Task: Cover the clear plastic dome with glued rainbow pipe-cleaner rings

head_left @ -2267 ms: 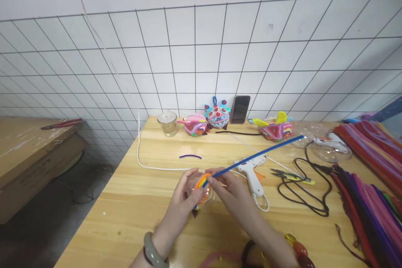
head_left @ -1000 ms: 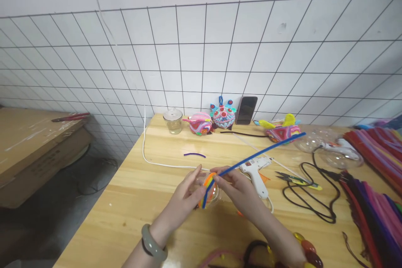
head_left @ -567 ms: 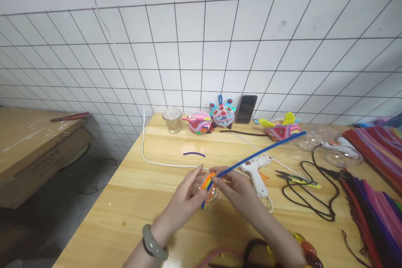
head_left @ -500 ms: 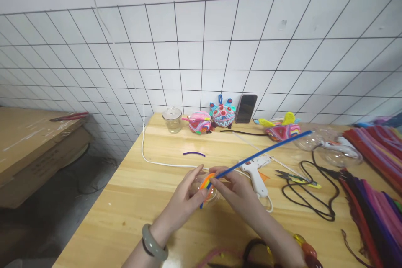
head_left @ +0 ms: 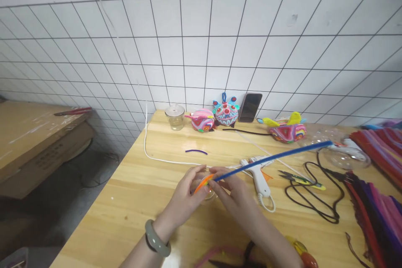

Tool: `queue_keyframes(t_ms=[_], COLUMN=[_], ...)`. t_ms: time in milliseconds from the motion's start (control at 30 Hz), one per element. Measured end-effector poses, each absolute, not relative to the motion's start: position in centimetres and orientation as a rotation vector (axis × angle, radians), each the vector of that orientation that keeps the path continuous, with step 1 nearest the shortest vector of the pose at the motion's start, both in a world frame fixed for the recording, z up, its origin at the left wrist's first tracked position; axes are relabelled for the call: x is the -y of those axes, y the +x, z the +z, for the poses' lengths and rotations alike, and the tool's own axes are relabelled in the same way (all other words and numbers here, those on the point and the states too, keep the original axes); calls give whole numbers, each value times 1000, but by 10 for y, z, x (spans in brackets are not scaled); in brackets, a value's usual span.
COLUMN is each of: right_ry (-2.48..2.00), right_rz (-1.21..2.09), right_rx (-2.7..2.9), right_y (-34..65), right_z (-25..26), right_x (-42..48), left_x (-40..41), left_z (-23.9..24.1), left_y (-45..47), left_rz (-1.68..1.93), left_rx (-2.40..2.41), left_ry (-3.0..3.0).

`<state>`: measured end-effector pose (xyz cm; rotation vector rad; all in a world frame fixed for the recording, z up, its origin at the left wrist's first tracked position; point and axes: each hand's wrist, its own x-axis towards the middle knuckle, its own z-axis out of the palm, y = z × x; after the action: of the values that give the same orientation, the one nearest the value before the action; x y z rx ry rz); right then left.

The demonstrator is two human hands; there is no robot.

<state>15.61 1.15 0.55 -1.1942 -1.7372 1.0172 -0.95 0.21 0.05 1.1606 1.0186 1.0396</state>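
Between my hands is a small clear plastic ball (head_left: pixel 211 196), mostly covered by fingers. My left hand (head_left: pixel 184 197) is closed round its left side, thumb on top. Orange and yellow pipe cleaner (head_left: pixel 203 182) strips curve over the ball under that thumb. In my right hand (head_left: pixel 237 194) a long blue pipe cleaner (head_left: pixel 279 155) is pinched against the ball, beside the orange strip. Its free end sticks out far to the right, above the white glue gun (head_left: pixel 260 178). What the fingertips cover at the joint is hidden.
Along the wall stand a glass cup (head_left: pixel 175 118), decorated balls (head_left: pixel 226 111) and a phone (head_left: pixel 250 107). To the right lie scissors (head_left: pixel 295 177), a black cable (head_left: pixel 309 213), clear plastic balls (head_left: pixel 341 155) and bundles of pipe cleaners (head_left: pixel 377 209). A short purple piece (head_left: pixel 196 151) lies behind my hands.
The blue pipe cleaner's free end has swung lower and farther right. Its short lower end no longer shows beneath my left thumb. The view has shifted slightly.
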Motion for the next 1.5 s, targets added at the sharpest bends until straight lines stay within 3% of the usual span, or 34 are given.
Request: queue_keyframes(t_ms=[500,800,1133,1500], right_ry=[-1195,-1235,-1264,-1218], right_rz=[1042,1159,1180,935], right_rx=[1720,1524,1589,1733], right_y=[156,156,156,156], right_z=[0,12,2,1], right_x=[-10,-13,-14,-11], left_x=[-5,-10,-17,-19], left_z=[-2,-1,-5,-8], left_y=[-9,-10,-13,-14], left_rz=[1060,1093,1052,1100], left_rx=[-997,-795,-716,-694], left_ry=[1093,403,212,201])
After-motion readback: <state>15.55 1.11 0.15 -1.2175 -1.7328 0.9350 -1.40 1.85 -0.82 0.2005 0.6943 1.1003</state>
